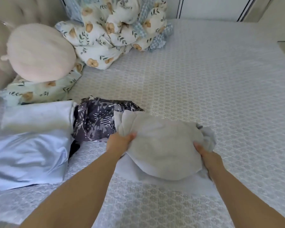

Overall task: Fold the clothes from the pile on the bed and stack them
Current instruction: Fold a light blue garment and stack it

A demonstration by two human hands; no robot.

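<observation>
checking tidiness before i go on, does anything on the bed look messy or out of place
Nothing looks damaged. The dark patterned garment lies crumpled and unfolded beside the grey garment that both hands hold.

– what sort of place is this?
– a home bedroom: a bed (204, 71) with a patterned cover, a tufted headboard (23, 10), a floral duvet (109, 30) and pillows (34, 116).

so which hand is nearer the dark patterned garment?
Left. The left hand grips the near-left edge of the beige garment, right beside the dark patterned garment. The right hand holds the beige garment's far side, well away from it.
</observation>
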